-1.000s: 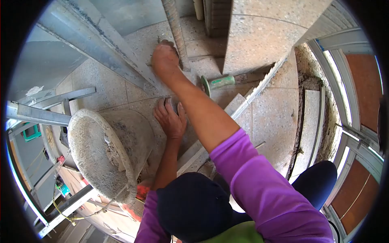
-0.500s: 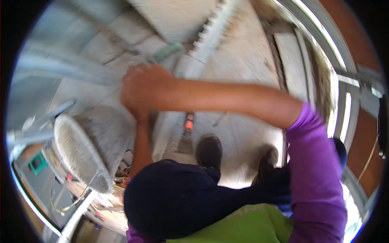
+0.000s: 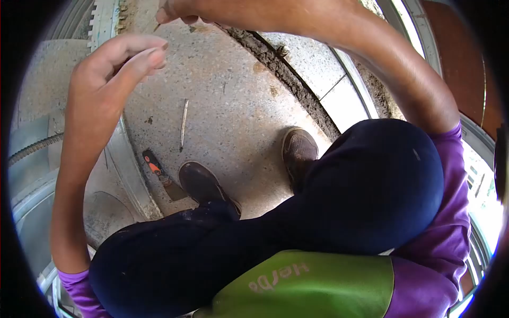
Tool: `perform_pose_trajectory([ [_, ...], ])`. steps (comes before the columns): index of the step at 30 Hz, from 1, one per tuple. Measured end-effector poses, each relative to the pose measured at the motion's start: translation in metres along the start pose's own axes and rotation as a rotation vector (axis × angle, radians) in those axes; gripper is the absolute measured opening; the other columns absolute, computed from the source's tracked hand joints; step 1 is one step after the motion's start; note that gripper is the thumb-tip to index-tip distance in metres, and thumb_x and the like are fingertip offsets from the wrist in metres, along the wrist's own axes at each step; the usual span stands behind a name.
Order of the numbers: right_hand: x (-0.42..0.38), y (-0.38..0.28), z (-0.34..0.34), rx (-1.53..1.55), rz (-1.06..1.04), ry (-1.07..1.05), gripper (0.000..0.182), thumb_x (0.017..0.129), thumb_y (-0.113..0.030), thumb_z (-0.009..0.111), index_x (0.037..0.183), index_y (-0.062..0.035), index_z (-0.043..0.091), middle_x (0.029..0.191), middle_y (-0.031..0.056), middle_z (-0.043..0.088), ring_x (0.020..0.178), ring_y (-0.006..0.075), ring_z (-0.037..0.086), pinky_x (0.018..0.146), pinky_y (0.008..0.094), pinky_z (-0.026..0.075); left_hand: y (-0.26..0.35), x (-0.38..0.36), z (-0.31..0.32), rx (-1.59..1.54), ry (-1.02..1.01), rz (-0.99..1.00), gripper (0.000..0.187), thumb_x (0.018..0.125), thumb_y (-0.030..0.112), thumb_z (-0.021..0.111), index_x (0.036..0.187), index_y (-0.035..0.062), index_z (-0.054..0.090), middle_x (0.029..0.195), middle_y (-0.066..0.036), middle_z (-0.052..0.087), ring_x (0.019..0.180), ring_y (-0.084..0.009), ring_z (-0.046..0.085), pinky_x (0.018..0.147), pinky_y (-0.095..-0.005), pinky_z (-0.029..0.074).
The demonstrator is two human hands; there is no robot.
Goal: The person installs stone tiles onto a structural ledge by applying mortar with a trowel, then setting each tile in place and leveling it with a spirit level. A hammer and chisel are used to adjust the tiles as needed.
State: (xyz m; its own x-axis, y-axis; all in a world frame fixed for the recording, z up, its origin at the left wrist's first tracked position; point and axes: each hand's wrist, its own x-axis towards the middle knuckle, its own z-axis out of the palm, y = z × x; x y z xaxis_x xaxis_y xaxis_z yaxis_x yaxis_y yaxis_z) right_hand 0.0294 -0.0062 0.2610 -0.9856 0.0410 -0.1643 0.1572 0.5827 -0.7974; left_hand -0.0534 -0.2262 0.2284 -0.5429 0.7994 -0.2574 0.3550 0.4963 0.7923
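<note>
At the upper left, my left hand is raised over the speckled floor, its thumb and forefinger brought together. Whatever lies between those fingertips is too small to make out. My right hand is at the top edge, partly cut off, with its fingers closed around something thin and dark that I cannot identify. Below the hands, a thin stick lies on the floor. A scraper with a black and orange handle rests left of my shoe.
A toothed metal strip runs along the upper left, and a metal channel stands left of the scraper. A ribbed bar is at the far left. A dirt-filled gap borders pale tiles on the right.
My hands, together before, are now apart, the right one further up. The view has shifted; the stick and tiled edge show clearly, while the oval basin and green object are out of view.
</note>
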Motion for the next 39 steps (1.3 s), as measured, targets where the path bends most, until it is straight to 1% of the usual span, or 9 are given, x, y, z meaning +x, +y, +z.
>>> perform_pose_trajectory([
  [4,-0.041,0.038,-0.025,0.066,-0.202,0.09,0.023,0.09,-0.01,0.059,0.081,0.0096,0.068,0.071,0.0269,0.065,0.065,0.0312,0.065,0.067,0.0436,0.053,0.043,0.028,0.026,0.196,-0.047,-0.011,0.026,0.103,0.025,0.064,0.111,0.0026,0.074,0.092,-0.002,0.071,0.086,-0.0116,0.064,0.078,-0.0284,0.049],
  [13,-0.081,0.065,-0.053,0.363,0.246,-0.019,0.024,0.099,-0.014,0.061,0.089,0.0057,0.069,0.078,0.0113,0.069,0.071,0.0179,0.065,0.068,0.0338,0.054,0.072,0.053,0.078,0.367,-0.109,0.199,0.019,0.1,0.015,0.067,0.106,-0.0022,0.069,0.077,-0.006,0.059,0.072,-0.009,0.051,0.065,-0.0272,0.044],
  [16,-0.086,0.099,-0.041,0.7,0.167,-0.06,0.022,0.102,-0.012,0.06,0.094,0.0039,0.071,0.079,0.0076,0.07,0.075,0.0131,0.066,0.07,0.0287,0.055,0.07,0.065,0.101,0.314,-0.013,0.311,0.011,0.097,0.012,0.064,0.096,0.0025,0.069,0.072,-0.013,0.058,0.064,-0.0161,0.053,0.06,-0.0329,0.045],
  [22,-0.113,0.136,-0.013,0.546,0.301,0.164,0.02,0.101,-0.016,0.066,0.106,0.0018,0.072,0.083,0.0051,0.07,0.08,0.0093,0.066,0.068,0.0255,0.052,0.036,0.093,0.128,0.48,-0.174,0.562,0.025,0.096,0.016,0.07,0.115,0.0005,0.069,0.1,-0.015,0.071,0.083,-0.0279,0.069,0.076,-0.0356,0.054],
  [25,-0.132,0.201,0.019,0.107,0.083,0.438,0.025,0.099,-0.024,0.067,0.108,-0.0019,0.076,0.084,0.0094,0.075,0.073,0.0168,0.071,0.065,0.0331,0.059,0.022,0.096,0.145,0.584,-0.177,0.478,0.037,0.096,0.025,0.07,0.127,0.0046,0.066,0.112,-0.019,0.071,0.099,-0.0359,0.07,0.086,-0.0428,0.056],
  [27,-0.139,0.228,0.04,0.156,0.298,0.431,0.025,0.102,-0.023,0.067,0.11,-0.0006,0.075,0.082,0.0059,0.073,0.07,0.0101,0.066,0.063,0.0278,0.057,0.0,0.099,0.144,0.685,-0.203,0.379,0.043,0.096,0.028,0.069,0.132,0.0042,0.063,0.118,-0.019,0.069,0.107,-0.0373,0.067,0.093,-0.0448,0.054],
  [33,-0.136,0.282,0.094,0.044,0.274,0.509,0.021,0.099,-0.017,0.068,0.109,-0.0005,0.076,0.089,0.0098,0.075,0.075,0.0156,0.07,0.069,0.0303,0.056,-0.081,0.107,0.114,0.917,-0.327,0.235,0.048,0.097,0.022,0.066,0.139,-0.0005,0.055,0.141,-0.021,0.056,0.128,-0.0397,0.054,0.11,-0.0458,0.044],
  [37,-0.128,0.281,0.097,-0.077,0.168,0.531,0.018,0.097,-0.016,0.067,0.103,-0.0002,0.071,0.092,0.0207,0.072,0.084,0.0394,0.071,0.076,0.0439,0.057,-0.093,0.104,0.109,0.889,-0.349,0.195,0.055,0.096,0.019,0.067,0.144,-0.0008,0.05,0.15,-0.021,0.048,0.135,-0.0391,0.05,0.114,-0.045,0.041],
  [39,-0.126,0.284,0.101,-0.121,0.137,0.54,0.016,0.096,-0.015,0.066,0.1,-0.0004,0.069,0.089,0.0201,0.07,0.081,0.0398,0.07,0.075,0.0456,0.057,-0.092,0.1,0.109,0.908,-0.342,0.191,0.058,0.095,0.019,0.068,0.146,-0.0006,0.048,0.152,-0.021,0.047,0.138,-0.0394,0.048,0.116,-0.0442,0.04],
])
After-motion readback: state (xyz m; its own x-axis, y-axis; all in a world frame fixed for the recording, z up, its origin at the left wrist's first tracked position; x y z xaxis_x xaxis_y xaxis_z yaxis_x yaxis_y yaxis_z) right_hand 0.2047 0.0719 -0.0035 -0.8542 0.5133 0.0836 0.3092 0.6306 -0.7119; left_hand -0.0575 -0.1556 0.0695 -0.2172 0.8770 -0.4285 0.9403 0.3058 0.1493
